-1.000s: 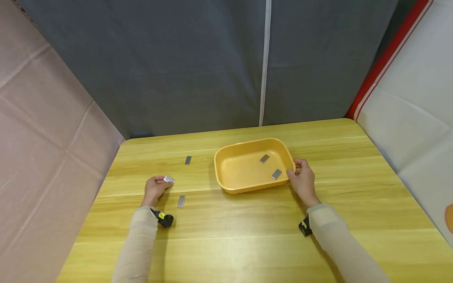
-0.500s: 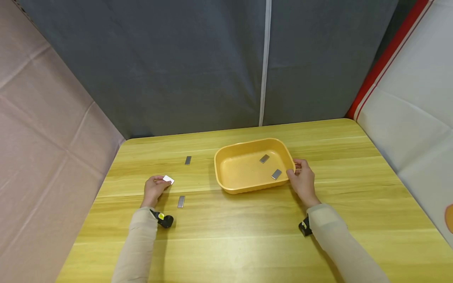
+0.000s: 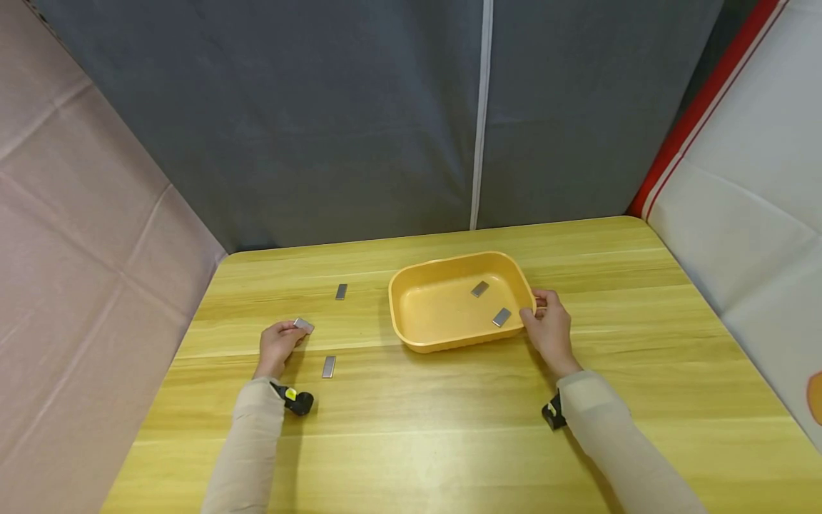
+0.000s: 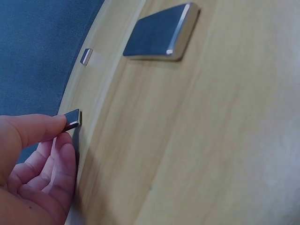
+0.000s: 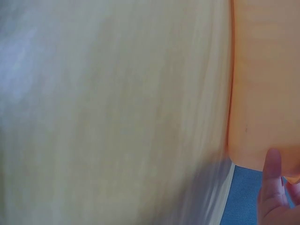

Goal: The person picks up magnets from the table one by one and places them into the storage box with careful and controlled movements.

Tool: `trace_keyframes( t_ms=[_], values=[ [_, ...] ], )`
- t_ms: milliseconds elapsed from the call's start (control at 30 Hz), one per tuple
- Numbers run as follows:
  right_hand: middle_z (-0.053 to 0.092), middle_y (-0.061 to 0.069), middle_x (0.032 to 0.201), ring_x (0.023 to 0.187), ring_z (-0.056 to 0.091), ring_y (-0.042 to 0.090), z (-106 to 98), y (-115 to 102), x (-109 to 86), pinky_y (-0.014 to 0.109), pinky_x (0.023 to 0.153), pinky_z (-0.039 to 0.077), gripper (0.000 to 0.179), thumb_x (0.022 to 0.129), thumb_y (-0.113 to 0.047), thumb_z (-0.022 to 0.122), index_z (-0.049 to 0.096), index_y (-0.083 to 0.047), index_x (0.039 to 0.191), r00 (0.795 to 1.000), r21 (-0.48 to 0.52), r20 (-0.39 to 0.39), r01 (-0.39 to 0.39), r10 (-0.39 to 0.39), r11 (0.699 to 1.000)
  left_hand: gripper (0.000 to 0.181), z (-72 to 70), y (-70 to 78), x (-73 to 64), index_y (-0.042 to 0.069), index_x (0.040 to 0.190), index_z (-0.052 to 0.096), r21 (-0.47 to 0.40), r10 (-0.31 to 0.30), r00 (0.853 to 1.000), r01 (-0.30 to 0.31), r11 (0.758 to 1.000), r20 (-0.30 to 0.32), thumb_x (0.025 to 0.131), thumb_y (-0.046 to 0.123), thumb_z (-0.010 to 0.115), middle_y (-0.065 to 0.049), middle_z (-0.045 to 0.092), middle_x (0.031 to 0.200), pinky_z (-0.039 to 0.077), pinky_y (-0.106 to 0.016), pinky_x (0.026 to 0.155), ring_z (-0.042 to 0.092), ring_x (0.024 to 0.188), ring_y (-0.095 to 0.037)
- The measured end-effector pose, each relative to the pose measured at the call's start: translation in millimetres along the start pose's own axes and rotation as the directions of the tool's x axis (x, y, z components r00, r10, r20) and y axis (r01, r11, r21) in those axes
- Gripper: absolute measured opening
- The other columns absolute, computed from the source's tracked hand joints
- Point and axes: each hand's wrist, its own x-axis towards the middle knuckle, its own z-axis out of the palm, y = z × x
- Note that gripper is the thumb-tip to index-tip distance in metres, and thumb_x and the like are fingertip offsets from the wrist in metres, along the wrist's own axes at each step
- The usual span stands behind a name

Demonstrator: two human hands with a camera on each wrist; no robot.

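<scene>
My left hand pinches a small flat silver rectangular block between thumb and fingers, over the left part of the table. The left wrist view shows that block at the thumb tip, dark on its broad face with a shiny edge. Two similar blocks lie on the table nearby: one farther back, one nearer the body. At the right, my right hand grips the end of a yellow plastic basin, thumb on its rim and fingers partly hidden behind. Inside the basin lie two more silver blocks.
The wood-grain table runs back to a dark grey curtain. Pale fabric hangs on the left side, and a white sheet with a red border on the right. Each wrist carries a small black camera.
The pinched block has turned in my left fingers, its face going from bright white to grey. My left hand has shifted slightly left. The right hand and basin have stayed put.
</scene>
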Motion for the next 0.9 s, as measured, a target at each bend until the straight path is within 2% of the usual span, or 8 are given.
trace_keyframes(
  t_ms=[367,633,900],
  values=[
    [0.054,0.020,0.100,0.082,0.055,0.027,0.3,0.4,0.0,0.017,0.060,0.042,0.039,0.080,-0.004,0.051,0.046,0.006,0.117,1.000,0.007,0.006,-0.003,0.003,1.000,0.031,1.7,-0.1,-2.2,-0.012,0.110,0.051,-0.022,0.017,1.000,-0.017,1.000,-0.009,0.086,0.008,0.054,-0.011,0.060,0.090,0.047,-0.016,0.060,0.053,0.066,-0.003],
    [0.055,0.020,0.099,0.082,0.055,0.027,0.5,0.9,0.8,0.016,0.061,0.041,0.039,0.079,-0.004,0.051,0.047,0.006,0.116,1.000,0.007,-0.009,0.008,-0.008,1.000,0.029,2.3,1.0,-0.4,-0.013,0.108,0.050,-0.072,-0.005,1.000,0.004,0.997,-0.009,0.088,0.009,0.052,-0.004,0.056,0.080,0.045,-0.015,0.057,0.052,0.064,-0.003],
    [0.054,0.020,0.099,0.082,0.055,0.027,0.6,0.6,0.9,0.018,0.062,0.042,0.039,0.080,-0.004,0.051,0.046,0.005,0.117,1.000,0.008,0.001,-0.004,0.004,1.000,0.029,0.9,-0.1,-1.0,-0.009,0.111,0.052,-0.002,-0.017,1.000,0.017,1.000,0.006,0.090,0.011,0.048,-0.011,0.057,0.092,0.042,-0.017,0.053,0.053,0.067,-0.004]
  ],
)
